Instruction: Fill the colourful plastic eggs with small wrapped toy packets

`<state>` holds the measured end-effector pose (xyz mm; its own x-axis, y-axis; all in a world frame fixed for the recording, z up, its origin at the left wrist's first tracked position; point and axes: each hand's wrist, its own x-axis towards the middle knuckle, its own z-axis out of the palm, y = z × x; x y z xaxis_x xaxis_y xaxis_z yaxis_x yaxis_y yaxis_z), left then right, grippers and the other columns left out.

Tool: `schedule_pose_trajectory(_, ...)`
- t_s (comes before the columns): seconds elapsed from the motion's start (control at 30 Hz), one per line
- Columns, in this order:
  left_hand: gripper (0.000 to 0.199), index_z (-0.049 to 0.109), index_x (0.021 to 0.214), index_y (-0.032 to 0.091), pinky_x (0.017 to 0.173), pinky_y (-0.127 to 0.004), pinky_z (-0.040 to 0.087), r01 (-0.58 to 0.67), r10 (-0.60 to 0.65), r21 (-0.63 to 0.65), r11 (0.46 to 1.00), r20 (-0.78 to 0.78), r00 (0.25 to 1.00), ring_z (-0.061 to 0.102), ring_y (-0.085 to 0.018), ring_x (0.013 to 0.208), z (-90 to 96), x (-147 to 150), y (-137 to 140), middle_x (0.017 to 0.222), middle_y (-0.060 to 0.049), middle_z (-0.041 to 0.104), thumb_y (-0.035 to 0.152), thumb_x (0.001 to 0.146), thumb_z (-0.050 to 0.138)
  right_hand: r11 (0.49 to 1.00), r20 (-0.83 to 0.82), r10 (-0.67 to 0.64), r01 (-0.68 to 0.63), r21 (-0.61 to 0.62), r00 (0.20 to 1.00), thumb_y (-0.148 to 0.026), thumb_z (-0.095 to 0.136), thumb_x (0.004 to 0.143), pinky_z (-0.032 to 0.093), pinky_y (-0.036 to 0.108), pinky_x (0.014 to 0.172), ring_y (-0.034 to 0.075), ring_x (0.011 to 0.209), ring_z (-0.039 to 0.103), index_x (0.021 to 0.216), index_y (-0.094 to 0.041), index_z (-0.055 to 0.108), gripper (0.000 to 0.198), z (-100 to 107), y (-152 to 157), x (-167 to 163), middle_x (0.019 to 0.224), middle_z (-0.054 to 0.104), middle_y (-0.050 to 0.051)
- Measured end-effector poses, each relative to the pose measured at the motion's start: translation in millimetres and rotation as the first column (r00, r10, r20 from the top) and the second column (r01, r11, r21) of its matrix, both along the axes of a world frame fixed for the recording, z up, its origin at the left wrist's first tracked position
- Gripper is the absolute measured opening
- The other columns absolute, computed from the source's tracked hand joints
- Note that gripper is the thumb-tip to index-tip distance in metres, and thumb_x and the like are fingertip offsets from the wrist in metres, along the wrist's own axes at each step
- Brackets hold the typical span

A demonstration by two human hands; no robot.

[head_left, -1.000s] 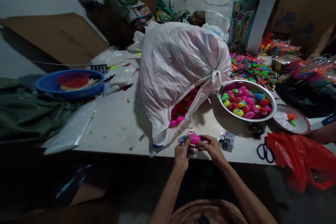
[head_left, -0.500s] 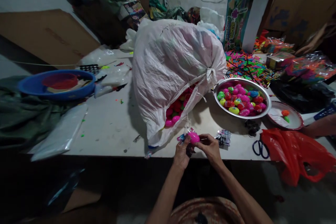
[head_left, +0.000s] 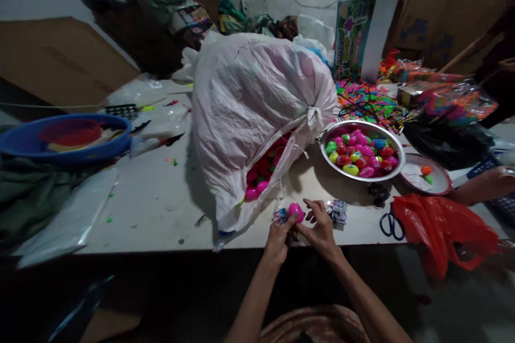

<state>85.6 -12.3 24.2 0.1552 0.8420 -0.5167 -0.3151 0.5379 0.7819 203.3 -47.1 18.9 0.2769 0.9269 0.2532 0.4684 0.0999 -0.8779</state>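
1. Along the front edge of a white tabletop, at six o'clock in the view, the left hand pinches a glossy pink egg, seemingly plastic; a small blue-printed packet lies at the egg's nine o'clock.
2. Fingers of the right hand, at the egg's four o'clock: parted, nothing visibly clasped; contact unclear.
3. Hazard: an off-centre press could squeeze the smooth shell loose, to roll off towards six o'clock.
4. Orientation: exposed rounded part towards twelve; long axis uncertain, the left thumb covering the lower end.

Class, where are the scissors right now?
In the head view, the scissors lie right of centre on the table, near its front edge, just left of the red plastic bag.
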Motion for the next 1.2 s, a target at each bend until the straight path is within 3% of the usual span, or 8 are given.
schedule_pose_trajectory(0.17,0.032,0.065,0.079,0.014,0.041,-0.018,0.041,0.167,-0.162,-0.036,0.985,0.111,0.981,0.050,-0.007,0.040,-4.6,5,4,0.059,0.000,0.062,0.029,0.055,0.081,0.996,0.090,0.087,-0.088,0.000,0.992,-0.022,0.062,0.065,0.047,0.025,0.058,0.013,0.060,0.056,0.107,-0.026,0.060,0.043,3,8,14,0.097,0.063,0.003)
schedule_pose_trajectory(0.3,0.034,0.065,0.091,0.016,0.044,-0.023,0.046,0.179,-0.155,-0.131,0.975,0.180,0.972,0.053,-0.008,0.042,-3.7,7,11,0.088,-0.008,0.069,0.029,0.062,0.076,0.985,0.205,-0.168,0.157,0.070,0.964,-0.029,0.060,0.071,0.047,0.027,0.062,0.015,0.065,0.057,0.109,-0.022,0.058,0.038,25,29,75,0.096,0.063,0.005)
schedule_pose_trajectory(0.53,0.030,0.064,0.094,0.014,0.061,-0.029,0.054,-0.097,0.109,-0.075,0.992,0.176,0.978,0.067,-0.019,0.070,-3.9,-24,15,0.090,-0.011,0.070,0.018,0.065,0.070,0.790,0.620,-0.498,0.612,0.037,0.606,-0.033,0.058,0.075,0.044,0.039,0.073,0.031,0.097,0.056,0.124,-0.015,0.048,0.053,91,65,208,0.123,0.049,0.019)
schedule_pose_trajectory(0.63,0.031,0.064,0.085,0.012,0.057,-0.026,0.052,-0.231,0.230,-0.002,0.973,0.100,0.968,0.066,-0.017,0.063,-9.3,-40,11,0.075,-0.008,0.070,0.021,0.059,0.077,0.870,0.547,-0.448,0.487,0.084,0.707,-0.041,0.057,0.078,0.044,0.038,0.073,0.029,0.097,0.055,0.121,-0.016,0.051,0.051,80,80,173,0.121,0.051,0.017)
schedule_pose_trajectory(0.73,0.035,0.062,0.077,0.012,0.047,-0.024,0.047,-0.303,0.303,0.026,0.953,-0.012,0.953,0.062,-0.015,0.051,-16.2,-52,10,0.062,-0.005,0.067,0.029,0.053,0.080,0.993,0.398,-0.100,0.069,0.091,0.912,-0.039,0.052,0.083,0.045,0.032,0.070,0.022,0.082,0.058,0.107,-0.019,0.060,0.032,54,93,79,0.098,0.062,0.009)
schedule_pose_trajectory(0.9,0.043,0.062,0.077,0.014,0.039,-0.019,0.038,-0.360,0.373,0.112,0.926,-0.138,0.917,0.051,-0.008,0.040,-19.8,-74,10,0.053,0.004,0.058,0.031,0.044,0.083,0.951,0.656,0.269,-0.302,-0.065,0.705,-0.020,0.049,0.086,0.041,0.031,0.078,0.021,0.091,0.054,0.091,-0.021,0.063,0.015,31,129,-66,0.097,0.062,0.008)
schedule_pose_trajectory(1.03,0.041,0.063,0.073,0.014,0.039,-0.017,0.035,-0.395,0.415,0.137,0.908,-0.187,0.890,0.050,-0.007,0.042,-16.8,-93,11,0.056,0.004,0.059,0.027,0.040,0.083,0.926,0.764,0.348,-0.329,-0.187,0.544,-0.008,0.047,0.083,0.036,0.036,0.088,0.021,0.095,0.053,0.095,-0.017,0.061,0.020,23,153,-92,0.105,0.060,0.011)
schedule_pose_trajectory(1.2,0.032,0.065,0.071,0.013,0.038,-0.019,0.034,-0.377,0.383,0.066,0.924,-0.148,0.912,0.048,-0.007,0.038,-17.5,-102,13,0.052,0.003,0.058,0.029,0.047,0.079,0.949,0.673,0.298,-0.286,-0.132,0.677,-0.017,0.052,0.081,0.039,0.033,0.081,0.021,0.088,0.055,0.102,-0.016,0.058,0.021,28,144,-74,0.104,0.060,0.012)
